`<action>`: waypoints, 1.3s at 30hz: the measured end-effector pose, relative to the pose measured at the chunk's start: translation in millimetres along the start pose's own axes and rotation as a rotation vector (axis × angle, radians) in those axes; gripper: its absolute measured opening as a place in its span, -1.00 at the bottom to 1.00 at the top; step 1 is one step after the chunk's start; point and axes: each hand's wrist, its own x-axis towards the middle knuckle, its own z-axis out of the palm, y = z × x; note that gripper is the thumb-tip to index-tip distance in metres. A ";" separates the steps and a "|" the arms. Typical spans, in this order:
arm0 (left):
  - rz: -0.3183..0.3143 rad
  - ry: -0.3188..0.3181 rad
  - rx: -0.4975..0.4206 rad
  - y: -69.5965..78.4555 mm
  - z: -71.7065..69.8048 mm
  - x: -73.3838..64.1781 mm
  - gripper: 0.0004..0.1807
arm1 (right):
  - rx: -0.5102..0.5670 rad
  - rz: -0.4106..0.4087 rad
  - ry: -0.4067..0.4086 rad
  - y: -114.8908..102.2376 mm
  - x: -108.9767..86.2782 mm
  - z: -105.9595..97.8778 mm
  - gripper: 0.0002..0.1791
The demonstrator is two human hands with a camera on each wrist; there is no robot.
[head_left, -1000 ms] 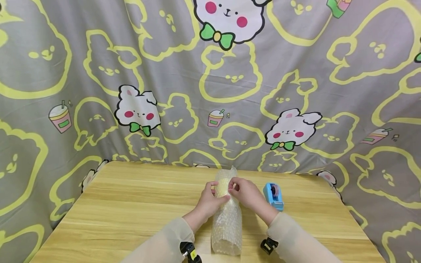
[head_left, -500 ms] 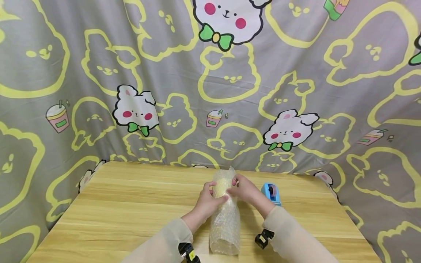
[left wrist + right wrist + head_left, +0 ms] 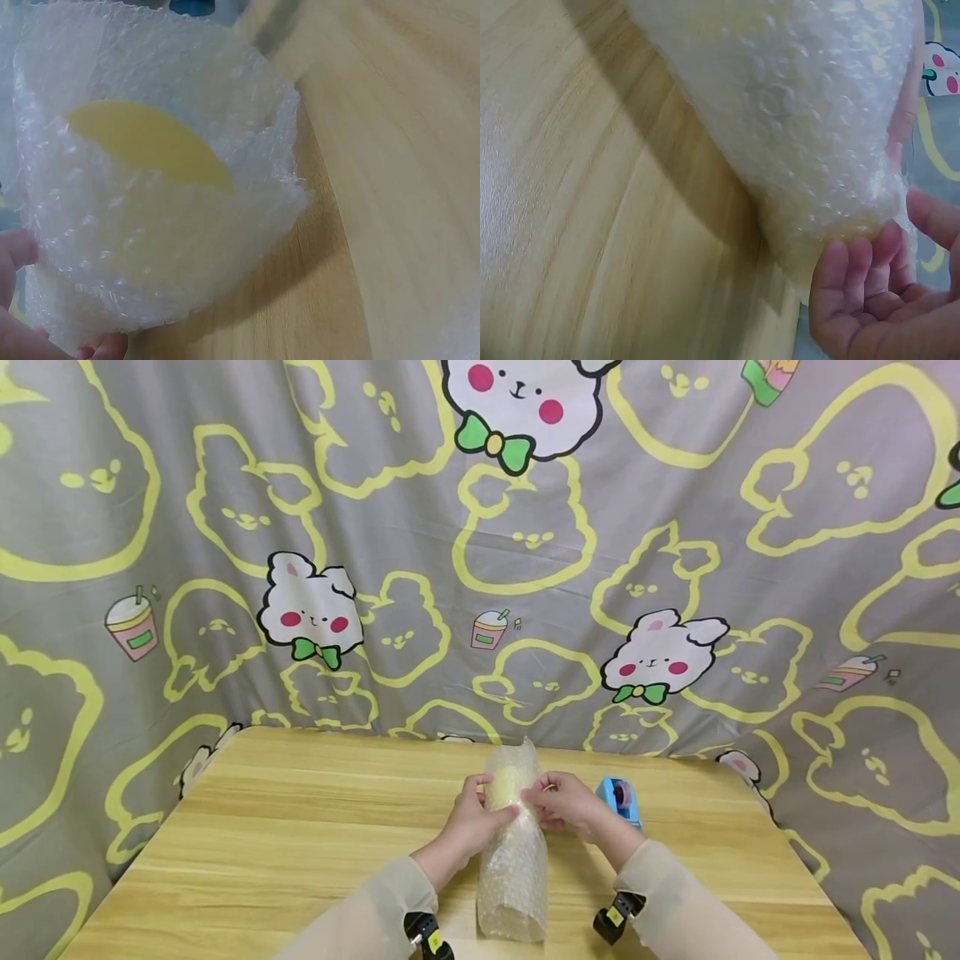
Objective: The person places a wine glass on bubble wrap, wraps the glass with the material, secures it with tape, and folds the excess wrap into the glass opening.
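Observation:
A long bundle of bubble wrap [image 3: 513, 881] lies lengthwise on the table, its near end a loose, open tube. Something yellow [image 3: 146, 135] with a smooth curved edge shows inside that end in the left wrist view; the rest of it is covered by the wrap. My left hand [image 3: 467, 820] grips the narrower far part from the left, thumb on top and fingers at the side. From the right, my right hand [image 3: 576, 806] holds the same part, and in the right wrist view its curled fingertips [image 3: 859, 251] press on the wrap, with the thumb opposite.
A blue tape dispenser [image 3: 621, 799] with a roll of tape stands on the wooden table [image 3: 322, 810], just beyond the right forearm. A grey patterned curtain [image 3: 405, 527] hangs behind and at both sides. Small black cameras [image 3: 618, 917] are worn on the wrists.
My right hand has shifted slightly right and down along the wrap's side, its fingers now lower round the edge. The left hand keeps its hold, and the bundle stays in place.

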 end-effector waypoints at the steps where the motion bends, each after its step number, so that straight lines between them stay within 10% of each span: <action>1: 0.000 0.000 0.001 0.3 -0.2 0.1 -0.22 | 0.002 0.000 0.006 0.0 -0.2 -0.1 -0.75; 13: 0.001 -0.002 -0.005 1.9 -1.0 -1.6 -0.22 | 0.100 0.092 0.037 13.9 0.7 6.5 -0.07; 39: 0.005 -0.022 -0.007 5.5 -1.4 -3.4 -0.22 | 0.240 0.114 -0.033 17.2 1.6 16.7 -0.16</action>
